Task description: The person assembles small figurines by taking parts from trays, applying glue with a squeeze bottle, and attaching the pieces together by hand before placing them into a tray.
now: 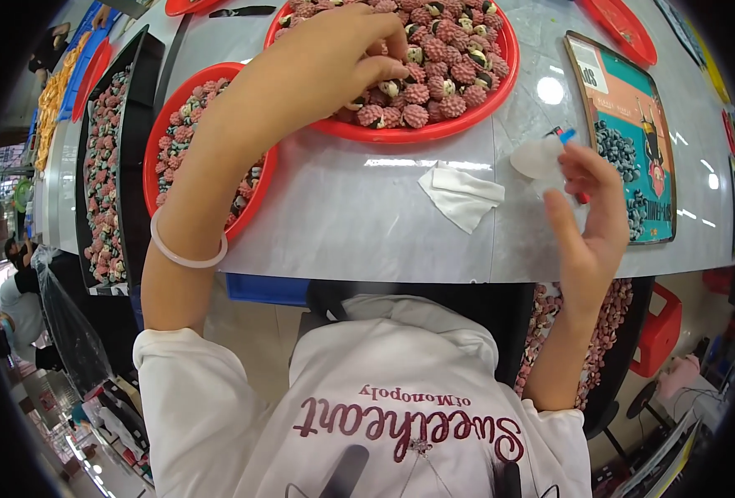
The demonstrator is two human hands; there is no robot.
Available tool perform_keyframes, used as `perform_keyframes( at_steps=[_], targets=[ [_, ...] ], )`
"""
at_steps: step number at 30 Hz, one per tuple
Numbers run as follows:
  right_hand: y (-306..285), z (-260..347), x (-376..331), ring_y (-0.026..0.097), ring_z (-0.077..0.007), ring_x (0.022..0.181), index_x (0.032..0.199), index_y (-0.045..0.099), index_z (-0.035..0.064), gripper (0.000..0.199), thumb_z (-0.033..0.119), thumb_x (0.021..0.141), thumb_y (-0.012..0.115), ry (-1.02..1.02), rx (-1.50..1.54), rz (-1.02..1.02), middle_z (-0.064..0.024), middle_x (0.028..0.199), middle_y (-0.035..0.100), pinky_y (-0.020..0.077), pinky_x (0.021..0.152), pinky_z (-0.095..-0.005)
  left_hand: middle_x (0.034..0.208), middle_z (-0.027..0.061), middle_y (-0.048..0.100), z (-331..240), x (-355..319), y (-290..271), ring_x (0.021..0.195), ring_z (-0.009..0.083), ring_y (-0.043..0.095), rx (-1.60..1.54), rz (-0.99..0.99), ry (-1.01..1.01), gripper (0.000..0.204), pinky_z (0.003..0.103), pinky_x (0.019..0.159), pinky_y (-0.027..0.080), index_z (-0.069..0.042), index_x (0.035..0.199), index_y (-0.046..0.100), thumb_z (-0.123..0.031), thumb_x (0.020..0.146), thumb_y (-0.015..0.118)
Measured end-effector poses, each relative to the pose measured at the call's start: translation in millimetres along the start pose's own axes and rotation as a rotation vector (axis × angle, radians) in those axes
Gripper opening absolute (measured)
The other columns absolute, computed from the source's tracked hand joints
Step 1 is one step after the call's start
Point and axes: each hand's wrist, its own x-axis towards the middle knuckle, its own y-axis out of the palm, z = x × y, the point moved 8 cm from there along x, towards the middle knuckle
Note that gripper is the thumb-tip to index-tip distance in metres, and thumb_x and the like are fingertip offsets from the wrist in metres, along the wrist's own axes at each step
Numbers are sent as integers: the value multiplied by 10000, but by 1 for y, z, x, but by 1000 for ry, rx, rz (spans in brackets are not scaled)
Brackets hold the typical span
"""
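My left hand (346, 62) reaches over the large red basin (500, 104), its thumb and index finger apart. Small pink ridged, flower-like pieces (413, 91) with cream and black bits fill that basin, and the fingertips are at them. The other fingers are partly hidden. On the right, my right hand (591, 199) is loosely curled, with a gap between thumb and fingers. Beside its fingertips is a rounded, translucent white thing (536, 158). A small blue-ended item (567, 135) shows behind it; I cannot tell whether the hand touches either. A folded white cloth (461, 195) lies left of this hand.
A smaller red basin (151, 166) of similar pieces stands under my left forearm. Left of it is a long black tray (85, 108) of pieces. A teal and orange printed tray (625, 95) lies at the right. Below the table edge are more pieces (604, 340) and a red stool (660, 332).
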Motion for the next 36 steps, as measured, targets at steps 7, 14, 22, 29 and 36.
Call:
perform_keyframes(
  at_steps=[7,14,22,29,36],
  targets=[
    [32,5,9,515,-152,915,1062,529,-11,352,40,726,620,-55,-142,94,-72,998,578,390,794,-267,802,43,541,-10,0,4,693,157,528,112,54,-124,171,283,648,442,-28,946,519,-130,815,558],
    [46,2,11,527,-148,855,1013,548,-35,293,45,742,623,-5,-154,212,-82,958,591,400,778,-250,896,117,438,-12,2,-6,694,180,526,-256,33,-227,94,255,548,482,4,873,515,27,781,509],
    [-18,-17,-21,501,-99,638,1156,478,-57,581,386,802,606,205,289,52,-71,818,560,373,510,-193,914,87,544,-27,-61,11,846,154,543,-988,-291,15,242,259,704,466,-22,889,543,71,689,643],
    [-52,6,-24,540,-137,741,1004,494,-11,541,378,701,717,142,337,22,-154,897,570,421,644,-197,935,166,575,-53,-95,94,811,206,605,-1623,-120,-227,279,298,718,506,-5,930,539,-161,749,684],
    [-57,24,-34,506,-215,889,1007,487,-83,529,403,812,562,65,251,28,-159,911,511,406,782,-295,1037,149,533,-62,-98,107,811,180,587,-1617,-125,-188,363,265,697,494,-11,1016,510,-264,792,643]
  ],
)
